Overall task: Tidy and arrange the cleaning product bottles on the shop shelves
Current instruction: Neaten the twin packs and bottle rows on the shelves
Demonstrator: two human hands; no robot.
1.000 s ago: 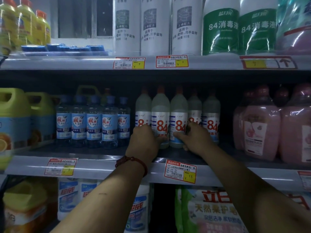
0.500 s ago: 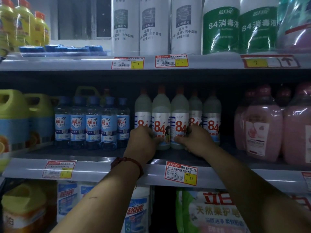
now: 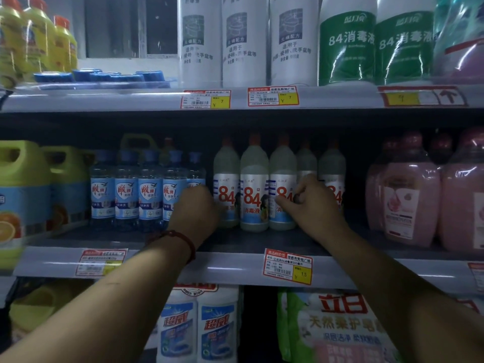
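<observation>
Several white "84" disinfectant bottles stand in a row on the middle shelf. My left hand, with a red cord at the wrist, curls against the lower left side of the leftmost 84 bottle; its fingertips are hidden. My right hand grips the right side of the third 84 bottle, thumb on the label and fingers curled behind it. The middle 84 bottle stands free between my hands. Two further 84 bottles stand partly hidden behind my right hand.
Blue-labelled clear bottles stand just left of my left hand, with yellow-green jugs beyond. Pink bottles fill the right. White and green bottles line the top shelf. Refill bags and bottles sit below.
My left hand has slid left from the middle 84 bottle to the leftmost one. My right hand has shifted a little right and up along the third bottle.
</observation>
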